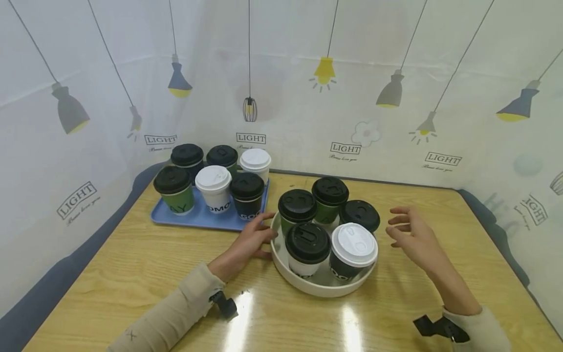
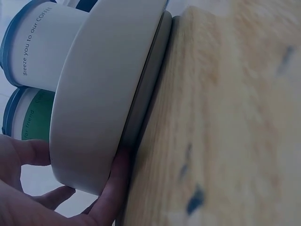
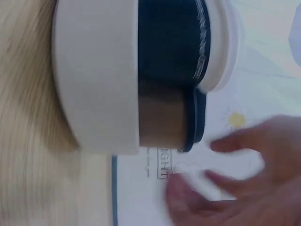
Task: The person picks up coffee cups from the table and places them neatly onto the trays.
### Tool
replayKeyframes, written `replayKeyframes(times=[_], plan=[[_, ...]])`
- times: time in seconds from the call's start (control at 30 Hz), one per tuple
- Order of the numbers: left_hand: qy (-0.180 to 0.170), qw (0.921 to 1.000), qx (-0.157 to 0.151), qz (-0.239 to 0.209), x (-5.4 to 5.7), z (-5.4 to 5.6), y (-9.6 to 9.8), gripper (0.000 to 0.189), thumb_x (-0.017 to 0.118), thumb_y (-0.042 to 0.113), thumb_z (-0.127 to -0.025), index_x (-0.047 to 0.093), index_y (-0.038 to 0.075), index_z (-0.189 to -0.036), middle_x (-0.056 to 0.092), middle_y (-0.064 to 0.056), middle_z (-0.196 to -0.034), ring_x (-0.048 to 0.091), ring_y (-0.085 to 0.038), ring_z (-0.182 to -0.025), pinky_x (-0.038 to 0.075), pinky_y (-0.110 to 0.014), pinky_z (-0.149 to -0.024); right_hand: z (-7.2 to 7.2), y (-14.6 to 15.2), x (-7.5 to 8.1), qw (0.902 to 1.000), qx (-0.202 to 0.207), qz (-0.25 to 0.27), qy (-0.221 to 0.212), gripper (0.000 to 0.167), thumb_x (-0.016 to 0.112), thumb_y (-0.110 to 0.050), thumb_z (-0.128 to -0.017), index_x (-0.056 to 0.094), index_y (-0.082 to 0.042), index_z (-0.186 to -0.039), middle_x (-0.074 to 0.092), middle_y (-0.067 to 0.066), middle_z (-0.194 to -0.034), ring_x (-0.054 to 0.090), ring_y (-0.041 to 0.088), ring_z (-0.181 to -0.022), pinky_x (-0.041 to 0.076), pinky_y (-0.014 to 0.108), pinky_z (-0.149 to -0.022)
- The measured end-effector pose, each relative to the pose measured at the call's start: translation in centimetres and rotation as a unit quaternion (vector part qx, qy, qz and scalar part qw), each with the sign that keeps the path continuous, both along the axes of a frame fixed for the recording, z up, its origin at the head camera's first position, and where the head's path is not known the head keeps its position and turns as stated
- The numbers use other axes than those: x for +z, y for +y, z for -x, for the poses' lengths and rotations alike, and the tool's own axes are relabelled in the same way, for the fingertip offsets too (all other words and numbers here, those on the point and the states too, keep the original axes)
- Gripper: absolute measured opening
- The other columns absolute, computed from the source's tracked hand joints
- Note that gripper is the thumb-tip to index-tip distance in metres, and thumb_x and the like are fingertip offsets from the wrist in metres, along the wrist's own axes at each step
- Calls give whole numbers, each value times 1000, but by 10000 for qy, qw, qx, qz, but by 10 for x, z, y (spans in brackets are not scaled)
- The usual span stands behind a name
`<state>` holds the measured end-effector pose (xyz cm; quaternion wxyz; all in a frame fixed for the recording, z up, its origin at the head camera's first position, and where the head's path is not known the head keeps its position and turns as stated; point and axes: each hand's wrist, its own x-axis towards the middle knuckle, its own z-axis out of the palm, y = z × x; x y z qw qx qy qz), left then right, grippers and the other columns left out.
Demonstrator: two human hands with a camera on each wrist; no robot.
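Observation:
A round cream tray point(image 1: 325, 291) with a raised wall stands on the table, a thinner disc showing under it in the left wrist view. My left hand point(image 1: 248, 239) holds its left side, fingers at the rim and another digit low by the base point(image 2: 113, 188). Inside are several lidded paper coffee cups, among them a white-lidded dark cup point(image 1: 354, 249) at front right and a black-lidded white cup point(image 1: 308, 247) beside it. My right hand point(image 1: 413, 237) hovers right of the tray, apart from it, fingers loosely bent with nothing between them; it looks blurred in the right wrist view.
Left of the round tray lies a blue rectangular tray point(image 1: 204, 220) bearing several more lidded cups, including a white one point(image 1: 215, 190) and a green one point(image 1: 176, 193). Wooden tabletop point(image 1: 145, 274) surrounds both. A lamp-printed curtain point(image 1: 290, 107) hangs along the back and sides.

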<state>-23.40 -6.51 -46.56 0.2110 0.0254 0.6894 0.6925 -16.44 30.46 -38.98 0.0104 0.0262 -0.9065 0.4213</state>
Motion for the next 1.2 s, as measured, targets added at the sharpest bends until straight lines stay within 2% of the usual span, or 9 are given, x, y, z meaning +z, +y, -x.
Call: replayKeyframes(times=[0.07, 0.13, 0.23, 0.3, 0.47, 0.63, 0.77, 1.0, 1.2], plan=[[-10, 10000, -4, 12, 0, 0, 0, 59, 56, 11, -99, 44, 22, -156, 55, -23, -139, 68, -27, -103, 66, -43, -75, 3, 4, -6, 9951, 261, 7, -951, 63, 53, -23, -108, 25, 7, -155, 51, 36, -137, 62, 44, -118, 66, 37, -79], [-21, 10000, 2, 32, 1, -1, 1, 60, 56, 10, -98, 43, 22, -156, 55, -23, -140, 68, -27, -104, 67, -44, -76, 5, 6, -12, 9838, 566, 57, -1698, 67, 51, -28, -108, 20, 7, -156, 51, 38, -136, 63, 45, -117, 66, 42, -80], [-10, 10000, -6, 97, 4, -1, 2, 62, 57, 10, -97, 43, 22, -156, 55, -23, -142, 68, -28, -105, 67, -45, -75, 5, 6, -19, 9711, 819, 243, -2227, 65, 49, -29, -109, 19, 6, -155, 54, 36, -131, 67, 40, -110, 67, 45, -76], [10, 9999, -46, 156, 6, 0, 5, 64, 57, 10, -95, 42, 22, -157, 55, -23, -142, 67, -28, -104, 67, -46, -74, 3, 7, -22, 9684, 818, 333, -2331, 63, 49, -29, -109, 20, 4, -155, 54, 34, -131, 66, 36, -107, 67, 45, -74], [24, 9997, -74, 224, 10, 1, 10, 72, 56, 4, -90, 41, 21, -158, 56, -25, -139, 65, -28, -100, 66, -49, -73, 1, 6, -26, 9696, 788, 516, -2258, 59, 43, -21, -110, 18, 4, -156, 52, 36, -131, 65, 36, -107, 67, 46, -71], [56, 9997, -4, 256, 12, -7, 7, 79, 53, 0, -86, 37, 19, -161, 57, -27, -135, 61, -26, -95, 65, -56, -70, 3, 2, -29, 9677, 869, 827, -2220, 59, 41, -17, -109, 15, 5, -157, 54, 35, -129, 68, 31, -101, 67, 46, -71], [112, 9992, -40, 378, 14, -11, 7, 81, 53, 0, -86, 34, 19, -162, 58, -26, -128, 59, -23, -90, 65, -56, -68, 2, 3, -30, 9643, 910, 955, -2297, 60, 42, -20, -109, 15, 3, -158, 56, 32, -132, 68, 30, -102, 66, 46, -73], [63, 9986, -14, 523, 17, -15, 8, 84, 53, -1, -84, 31, 18, -163, 58, -23, -122, 58, -21, -83, 65, -54, -64, -1, 3, -27, 9559, 1026, 1294, -2428, 69, 48, -25, -109, 10, 1, -160, 57, 30, -135, 68, 30, -105, 66, 47, -77], [-30, 9988, -63, 484, 18, -16, 9, 86, 54, -1, -82, 28, 14, -163, 55, -25, -128, 58, -25, -91, 66, -53, -67, -3, 4, -24, 9525, 999, 1366, -2532, 77, 52, -21, -106, 2, 1, -162, 55, 31, -136, 67, 30, -104, 66, 47, -79]])
